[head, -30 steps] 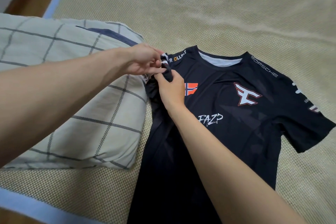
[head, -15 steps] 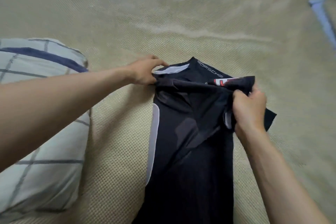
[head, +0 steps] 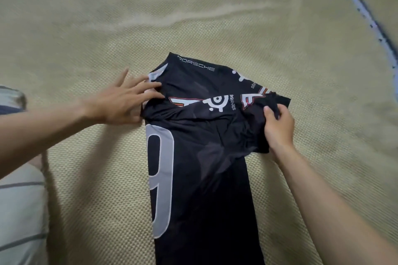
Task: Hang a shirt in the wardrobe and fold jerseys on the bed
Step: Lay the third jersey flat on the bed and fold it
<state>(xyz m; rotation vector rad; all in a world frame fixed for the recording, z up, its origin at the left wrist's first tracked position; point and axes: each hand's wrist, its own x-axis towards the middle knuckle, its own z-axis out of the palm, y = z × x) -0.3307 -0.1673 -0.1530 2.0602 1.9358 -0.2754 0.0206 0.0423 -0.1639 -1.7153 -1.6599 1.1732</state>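
The black jersey point(head: 200, 157) lies half-folded at the centre of the frame on the beige bed cover point(head: 215, 17). The left hand point(head: 120, 101), fingers spread flat, pins the collar edge so that the right hand point(head: 277, 127), pinching the sleeve, can fold it. A checked pillow point(head: 19, 211) at lower left does not obstruct.

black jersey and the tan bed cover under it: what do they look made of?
Black jersey: looks like thin, smooth synthetic sports knit, probably polyester; slight sheen, soft fine wrinkles where the right hand pinches it, printed white logos and numeral.
Tan bed cover: coarse woven or mesh-like textile, matte; regular grid of small bumps. Fibre cannot be told.
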